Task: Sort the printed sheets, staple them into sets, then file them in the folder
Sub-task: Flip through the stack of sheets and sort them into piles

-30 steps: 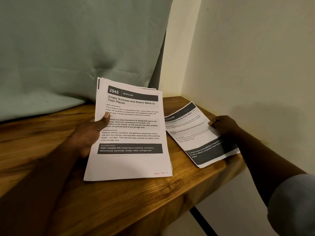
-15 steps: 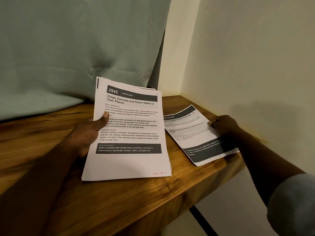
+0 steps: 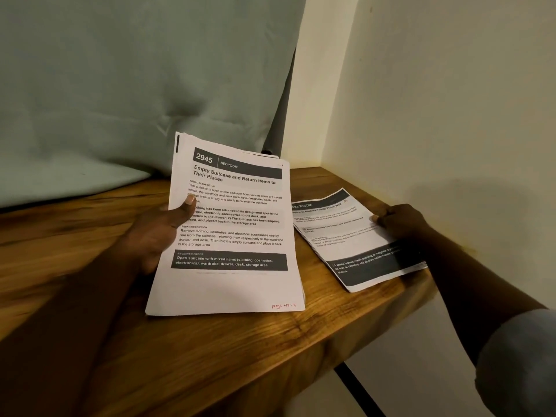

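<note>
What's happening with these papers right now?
A person is sorting printed sheets at a wooden desk. The left hand holds a stack, its top page headed 2945 Bedroom. The right hand holds the edge of a single sheet lying flat on the desk by the wall. No stapler or folder is in view.

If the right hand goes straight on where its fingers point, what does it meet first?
Likely the stack that the left hand holds, past the loose sheet the right hand grips; depth unclear.
</note>
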